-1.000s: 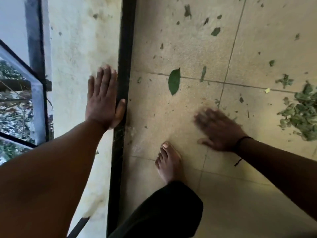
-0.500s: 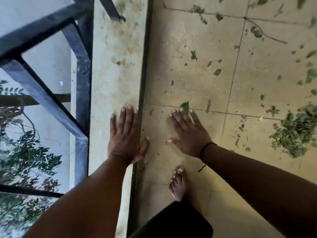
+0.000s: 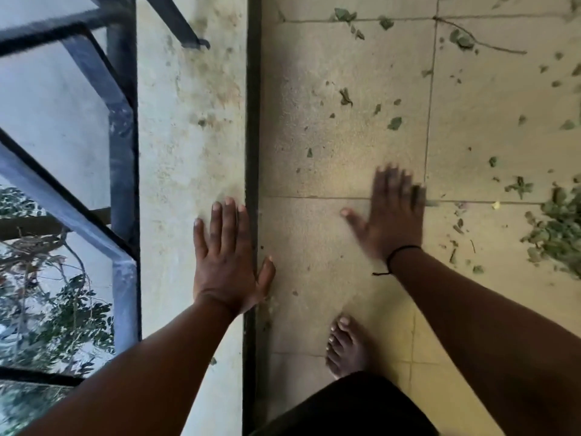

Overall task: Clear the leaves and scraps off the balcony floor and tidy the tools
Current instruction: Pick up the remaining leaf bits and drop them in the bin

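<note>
My left hand (image 3: 226,259) lies flat and open on the low concrete ledge (image 3: 188,121) beside the balcony floor, thumb over the dark edge strip. My right hand (image 3: 391,212) is flat on the tiled floor (image 3: 339,136), fingers spread, blurred with motion, holding nothing. A pile of green leaf scraps (image 3: 556,231) lies to its right near the frame edge. Small leaf bits (image 3: 394,122) are scattered over the tiles farther out, with a thin twig (image 3: 484,42) at the top right. No tools are in view.
A dark metal railing (image 3: 122,152) runs along the outer side of the ledge at left, with tree foliage below it. A black strip (image 3: 253,121) separates ledge and floor. My bare foot (image 3: 345,347) stands on the tiles below my right hand.
My right hand has swept to the right across the tiles, and the large green leaf it covered is no longer visible. My left hand stays on the ledge. The view shifted slightly.
</note>
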`<state>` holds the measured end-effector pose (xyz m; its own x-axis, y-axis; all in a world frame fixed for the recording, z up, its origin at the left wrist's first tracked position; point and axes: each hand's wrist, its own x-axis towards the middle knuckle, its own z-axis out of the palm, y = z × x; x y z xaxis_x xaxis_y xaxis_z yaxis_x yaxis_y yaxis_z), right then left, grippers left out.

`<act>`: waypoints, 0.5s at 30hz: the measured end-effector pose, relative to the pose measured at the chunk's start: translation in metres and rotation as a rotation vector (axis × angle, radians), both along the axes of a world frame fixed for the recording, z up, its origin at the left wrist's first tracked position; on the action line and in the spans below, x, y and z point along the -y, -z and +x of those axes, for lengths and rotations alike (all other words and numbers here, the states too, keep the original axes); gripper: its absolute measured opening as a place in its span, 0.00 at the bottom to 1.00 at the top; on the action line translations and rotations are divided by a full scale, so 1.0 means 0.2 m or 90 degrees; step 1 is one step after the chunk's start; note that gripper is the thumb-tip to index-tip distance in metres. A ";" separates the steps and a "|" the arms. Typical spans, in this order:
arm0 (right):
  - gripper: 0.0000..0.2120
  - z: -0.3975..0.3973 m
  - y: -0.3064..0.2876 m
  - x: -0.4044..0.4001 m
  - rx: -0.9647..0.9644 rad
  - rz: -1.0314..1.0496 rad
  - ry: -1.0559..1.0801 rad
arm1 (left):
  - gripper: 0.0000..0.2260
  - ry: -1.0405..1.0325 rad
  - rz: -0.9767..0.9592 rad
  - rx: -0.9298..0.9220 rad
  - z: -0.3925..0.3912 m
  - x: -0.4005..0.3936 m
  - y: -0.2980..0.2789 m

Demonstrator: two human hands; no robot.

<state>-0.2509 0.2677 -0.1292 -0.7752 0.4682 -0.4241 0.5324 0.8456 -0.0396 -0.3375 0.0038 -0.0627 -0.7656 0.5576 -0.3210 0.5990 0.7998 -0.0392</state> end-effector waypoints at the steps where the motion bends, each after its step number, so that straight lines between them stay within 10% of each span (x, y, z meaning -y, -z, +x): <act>1: 0.46 0.03 0.00 -0.04 0.004 -0.003 0.049 | 0.42 -0.001 -0.001 0.002 0.00 0.00 0.00; 5: 0.47 0.01 -0.01 -0.04 0.019 0.040 0.188 | 0.42 0.000 0.005 0.007 0.00 0.01 0.01; 12: 0.41 0.04 -0.03 0.46 0.004 -0.163 -0.350 | 0.43 0.006 0.004 0.013 -0.01 0.00 -0.01; 15: 0.41 0.14 0.02 0.34 0.001 -0.109 -0.312 | 0.42 0.009 -0.001 0.017 -0.01 0.00 -0.01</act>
<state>-0.2237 0.1987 -0.1323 -0.8855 -0.0260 -0.4639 0.0758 0.9770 -0.1994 -0.3396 0.0029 -0.0605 -0.7494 0.5674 -0.3413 0.6105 0.7916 -0.0244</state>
